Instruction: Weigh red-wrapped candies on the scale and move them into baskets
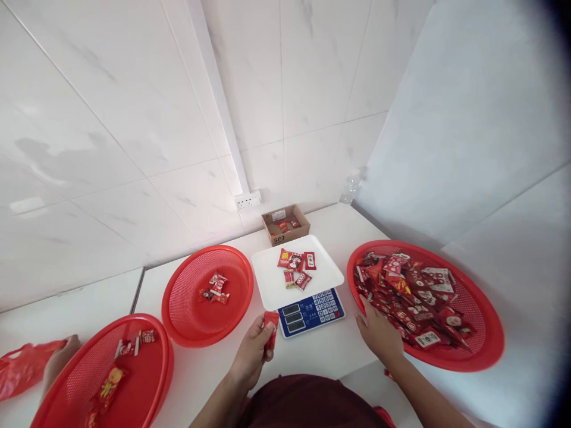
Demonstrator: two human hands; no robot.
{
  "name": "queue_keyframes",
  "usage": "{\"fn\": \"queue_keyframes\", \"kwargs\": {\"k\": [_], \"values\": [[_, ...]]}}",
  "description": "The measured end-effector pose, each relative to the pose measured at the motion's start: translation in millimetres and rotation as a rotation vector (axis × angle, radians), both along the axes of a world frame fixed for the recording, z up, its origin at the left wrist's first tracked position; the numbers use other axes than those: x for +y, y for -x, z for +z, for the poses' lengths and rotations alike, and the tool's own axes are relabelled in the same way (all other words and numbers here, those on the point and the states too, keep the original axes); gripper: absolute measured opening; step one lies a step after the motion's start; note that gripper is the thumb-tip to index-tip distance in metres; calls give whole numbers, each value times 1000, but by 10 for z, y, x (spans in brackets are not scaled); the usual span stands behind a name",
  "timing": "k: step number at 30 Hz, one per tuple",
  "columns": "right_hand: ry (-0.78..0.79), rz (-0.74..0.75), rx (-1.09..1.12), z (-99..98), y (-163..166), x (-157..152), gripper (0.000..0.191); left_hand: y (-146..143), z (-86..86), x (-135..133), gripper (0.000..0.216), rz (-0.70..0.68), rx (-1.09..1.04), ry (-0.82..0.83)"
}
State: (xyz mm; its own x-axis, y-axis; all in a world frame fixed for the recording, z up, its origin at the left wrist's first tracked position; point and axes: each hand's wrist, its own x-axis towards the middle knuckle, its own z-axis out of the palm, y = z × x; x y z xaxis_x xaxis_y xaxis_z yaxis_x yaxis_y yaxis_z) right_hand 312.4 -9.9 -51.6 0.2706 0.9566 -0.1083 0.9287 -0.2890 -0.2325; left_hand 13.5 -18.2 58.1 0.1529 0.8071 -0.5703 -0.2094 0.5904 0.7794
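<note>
My left hand (254,352) is closed on a small red snack packet (270,327), held just in front of the blue weighing scale (311,311). Several red packets (294,266) lie on the scale's white tray (272,279). My right hand (378,333) rests at the near left rim of a big red basket (486,351) heaped with red packets (410,294); its fingers reach among them, and what they grip is hidden.
A red mesh basket (187,321) with a few packets sits left of the scale. Another red basket (147,380) is at the near left, where another person's hand (60,356) touches a red bag (22,365). A cardboard box (285,224) and a wall socket (248,201) lie behind.
</note>
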Motion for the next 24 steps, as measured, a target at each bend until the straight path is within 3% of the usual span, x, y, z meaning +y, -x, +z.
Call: {"fn": "queue_keyframes", "kwargs": {"k": [6, 9, 13, 17, 19, 24], "values": [[6, -25, 68, -40, -41, 11, 55, 16, -26, -18, 45, -124, 118, -40], [-70, -34, 151, -34, -18, 47, 56, 11, -58, -42, 46, -204, 201, -95], [-215, 89, 415, 269, 285, 71, 50, -39, -71, -64, 48, -299, 281, -122], [94, 324, 916, 801, 760, 5, 42, -109, -46, -81, 48, -451, 247, -102], [221, 474, 1024, 992, 936, -41, 43, -134, -24, -99, 47, -533, 184, -100], [365, 481, 1042, 1103, 1093, -99, 44, -167, 3, -159, 46, -572, 142, -117]]}}
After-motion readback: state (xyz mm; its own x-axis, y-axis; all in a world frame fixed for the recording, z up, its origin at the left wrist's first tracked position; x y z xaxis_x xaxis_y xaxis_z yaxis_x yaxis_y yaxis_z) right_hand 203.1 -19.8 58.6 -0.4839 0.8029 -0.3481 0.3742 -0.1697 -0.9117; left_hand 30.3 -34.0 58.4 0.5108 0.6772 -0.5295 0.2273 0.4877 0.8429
